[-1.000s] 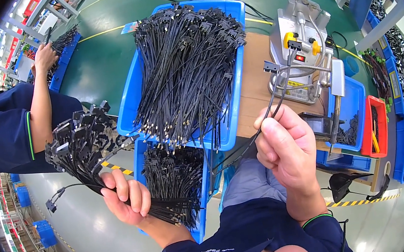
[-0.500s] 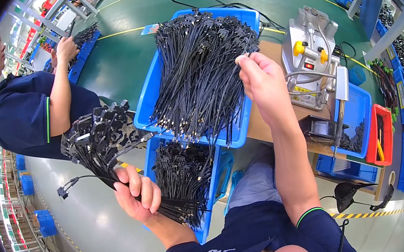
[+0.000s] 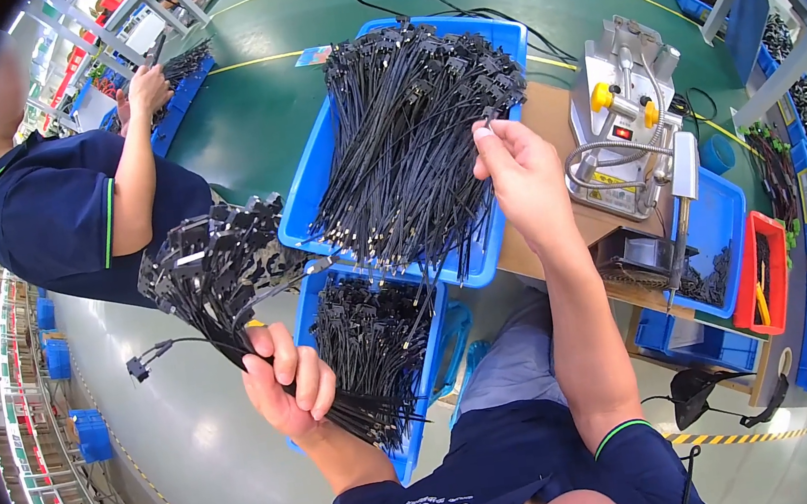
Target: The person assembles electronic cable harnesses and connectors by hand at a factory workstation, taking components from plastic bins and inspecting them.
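Observation:
My left hand is closed round a thick bundle of black cables. Small black connectors crowd its upper end, and one cable strays out to the left. The loose tails hang over the lower blue bin, which holds more black cables. My right hand pinches the connector end of a black cable at the right side of the heap of black cables. That heap fills the upper blue bin, connectors at the far end and bare tips toward me.
A metal bench machine with yellow knobs stands right of the upper bin. Beside it are a blue tray and a red bin. A co-worker in dark blue works at the left of the green table.
My right hand has turned slightly and lowered a little, its fingertips staying at the heap's right side. My left hand keeps its grip on the bundle. The whole view has shifted slightly.

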The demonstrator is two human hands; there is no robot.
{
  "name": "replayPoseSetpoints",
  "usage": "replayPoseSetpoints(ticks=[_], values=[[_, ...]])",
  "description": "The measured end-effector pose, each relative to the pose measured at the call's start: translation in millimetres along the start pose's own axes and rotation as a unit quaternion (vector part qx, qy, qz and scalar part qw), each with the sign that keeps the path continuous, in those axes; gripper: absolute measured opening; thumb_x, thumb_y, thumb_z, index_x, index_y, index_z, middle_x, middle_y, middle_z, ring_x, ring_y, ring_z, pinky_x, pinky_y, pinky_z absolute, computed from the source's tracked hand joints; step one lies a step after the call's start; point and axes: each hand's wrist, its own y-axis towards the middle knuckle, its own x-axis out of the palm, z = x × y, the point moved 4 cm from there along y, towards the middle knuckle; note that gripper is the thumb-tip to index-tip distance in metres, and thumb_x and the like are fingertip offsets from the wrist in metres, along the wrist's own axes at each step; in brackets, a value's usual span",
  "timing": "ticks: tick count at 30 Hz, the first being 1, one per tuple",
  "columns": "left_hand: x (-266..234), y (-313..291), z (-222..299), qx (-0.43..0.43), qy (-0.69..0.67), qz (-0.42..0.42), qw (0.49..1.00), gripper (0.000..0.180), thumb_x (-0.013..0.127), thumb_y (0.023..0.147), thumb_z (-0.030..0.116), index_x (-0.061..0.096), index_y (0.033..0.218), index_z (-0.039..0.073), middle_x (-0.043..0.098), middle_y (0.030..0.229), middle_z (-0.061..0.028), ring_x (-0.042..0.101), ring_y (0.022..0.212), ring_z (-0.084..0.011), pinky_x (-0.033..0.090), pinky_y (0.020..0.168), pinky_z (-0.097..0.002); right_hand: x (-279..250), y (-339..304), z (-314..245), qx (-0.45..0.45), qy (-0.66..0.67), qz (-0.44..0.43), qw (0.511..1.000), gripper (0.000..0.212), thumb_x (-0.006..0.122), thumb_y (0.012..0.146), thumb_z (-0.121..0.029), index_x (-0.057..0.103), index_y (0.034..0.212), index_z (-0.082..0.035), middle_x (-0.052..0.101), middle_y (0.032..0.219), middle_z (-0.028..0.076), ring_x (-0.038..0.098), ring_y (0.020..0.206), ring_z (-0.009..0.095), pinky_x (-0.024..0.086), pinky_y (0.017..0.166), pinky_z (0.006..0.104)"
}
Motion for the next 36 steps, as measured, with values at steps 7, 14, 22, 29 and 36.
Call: replayPoseSetpoints(ticks=[7, 14, 22, 29, 36], values=[[10, 1, -7, -0.013, -0.006, 0.005, 1.000, 0.025, 0.043, 0.113, 0.030, 0.045, 0.116, 0.005, 0.041, 0.083, -0.0027, 0.035, 0.048, -0.0085, 0.034, 0.032, -0.0217, -6, -25, -2, -0.052, 0.118, -0.010, 0.992, 0.023, 0.061, 0.105, -0.022, 0.069, 0.114, -0.002, 0.065, 0.078, -0.002, 0.049, 0.062, 0.002, 0.037, 0.054, 0.0218], [25, -12, -7, -0.004, -0.003, 0.000, 1.000, 0.024, 0.042, 0.113, 0.029, 0.045, 0.115, 0.005, 0.041, 0.083, -0.0023, 0.034, 0.048, -0.0077, 0.033, 0.032, -0.0209, 5, -12, 4, -0.044, 0.021, -0.020, 0.999, 0.025, 0.058, 0.104, -0.022, 0.069, 0.105, 0.001, 0.068, 0.073, 0.002, 0.057, 0.063, 0.006, 0.045, 0.058, 0.0272], [46, -16, -14, -0.022, 0.005, -0.005, 1.000, 0.025, 0.038, 0.114, 0.029, 0.046, 0.116, 0.006, 0.041, 0.084, -0.0014, 0.033, 0.048, -0.0071, 0.033, 0.032, -0.0204, 7, -2, 25, 0.033, 0.041, -0.082, 0.995, 0.041, 0.049, 0.103, -0.016, 0.055, 0.137, 0.006, 0.076, 0.097, 0.010, 0.047, 0.060, 0.006, 0.042, 0.057, 0.0251], [62, -26, -16, -0.025, 0.007, 0.012, 1.000, 0.026, 0.041, 0.113, 0.030, 0.047, 0.114, 0.006, 0.040, 0.081, -0.0013, 0.031, 0.047, -0.0064, 0.030, 0.031, -0.0203, -9, -27, 14, 0.095, 0.209, -0.097, 0.968, 0.050, 0.047, 0.103, -0.011, 0.040, 0.149, 0.008, 0.071, 0.097, 0.011, 0.038, 0.053, 0.002, 0.030, 0.044, 0.0204], [82, -31, -40, -0.060, 0.073, 0.045, 0.994, 0.024, 0.042, 0.113, 0.028, 0.050, 0.116, 0.006, 0.042, 0.082, -0.0007, 0.032, 0.048, -0.0063, 0.029, 0.033, -0.0202, -23, -131, -20, 0.020, 0.220, -0.166, 0.961, 0.027, 0.061, 0.105, -0.023, 0.071, 0.114, 0.000, 0.062, 0.073, -0.001, 0.037, 0.049, 0.001, 0.025, 0.044, 0.0198]])
